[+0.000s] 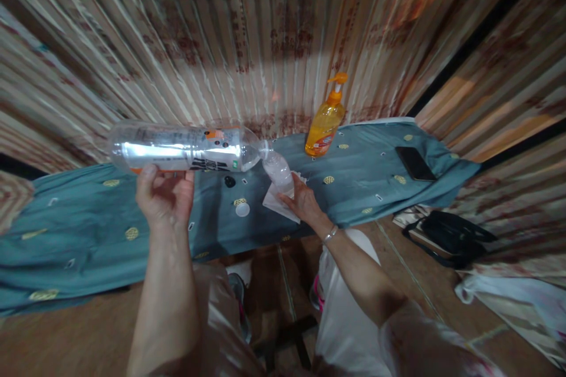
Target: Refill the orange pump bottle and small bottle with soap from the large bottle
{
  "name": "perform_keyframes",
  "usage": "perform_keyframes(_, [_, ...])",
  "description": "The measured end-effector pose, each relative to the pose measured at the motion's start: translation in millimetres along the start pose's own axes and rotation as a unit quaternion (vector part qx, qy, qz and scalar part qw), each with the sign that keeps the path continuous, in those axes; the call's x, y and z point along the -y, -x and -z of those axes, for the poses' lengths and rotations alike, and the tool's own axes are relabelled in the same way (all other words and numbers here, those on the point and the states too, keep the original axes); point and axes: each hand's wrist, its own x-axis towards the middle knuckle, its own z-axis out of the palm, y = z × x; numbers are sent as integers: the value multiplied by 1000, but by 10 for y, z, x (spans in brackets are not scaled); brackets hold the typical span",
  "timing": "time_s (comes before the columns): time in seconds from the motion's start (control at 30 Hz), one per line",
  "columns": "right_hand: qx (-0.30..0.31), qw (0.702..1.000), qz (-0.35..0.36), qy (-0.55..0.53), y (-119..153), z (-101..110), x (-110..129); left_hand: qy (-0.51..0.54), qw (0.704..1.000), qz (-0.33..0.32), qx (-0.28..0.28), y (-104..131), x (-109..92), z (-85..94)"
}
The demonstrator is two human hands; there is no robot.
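My left hand point(165, 197) is wrapped under a large clear plastic bottle point(190, 147) with a silvery and orange label, held lying on its side. Its neck points right and meets the mouth of a small clear plastic bottle point(278, 171), which tilts toward it. Around the small bottle's lower part my right hand point(305, 200) is closed. A white paper tissue point(280, 205) sits under and beside that bottle, by my right fingers. On the green cloth lie a white round cap point(242, 210) and a small black cap-like piece point(229, 181). Whether liquid is passing between the bottles I cannot tell.
An orange pump bottle point(325, 126) stands at the back of the cloth-covered bench point(354, 188). A dark phone point(414, 164) lies toward the right end. Patterned curtains point(265, 41) hang behind. A black bag point(455, 235) rests at the lower right, beside a white plastic bag point(508, 300).
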Motion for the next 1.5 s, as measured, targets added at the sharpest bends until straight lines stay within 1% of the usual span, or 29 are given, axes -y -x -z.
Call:
perform_keyframes(0.27, [13,1000,-1,9,-1,4,-4,-28,1000,-9,-1,5,6,-10])
perform_keyframes(0.43, [9,1000,6,11,2,-11,-11,-27,1000,-9,-4,-3,8,-8])
perform_keyframes(0.53, [5,1000,8,9,5,-15,-13,-38,999,-16,5,3,4,-20])
perform_keyframes(0.6, [5,1000,6,8,6,-13,-13,-31,999,-17,10,8,2,-31])
perform_keyframes(0.73, [9,1000,3,11,7,-9,-12,-11,1000,-9,-4,10,0,-35])
perform_keyframes(0.83, [9,1000,2,15,4,-10,-11,-2,1000,-6,-3,8,-2,-21])
perform_keyframes(1.2, [10,1000,2,13,5,-16,-19,-36,999,-17,-4,21,-11,-48])
perform_keyframes(1.4, [5,1000,1,10,6,-18,-17,-24,1000,-14,-8,29,-14,-57])
perform_keyframes(1.5, [0,1000,3,9,6,-20,-19,-14,1000,-12,-1,11,-12,-40])
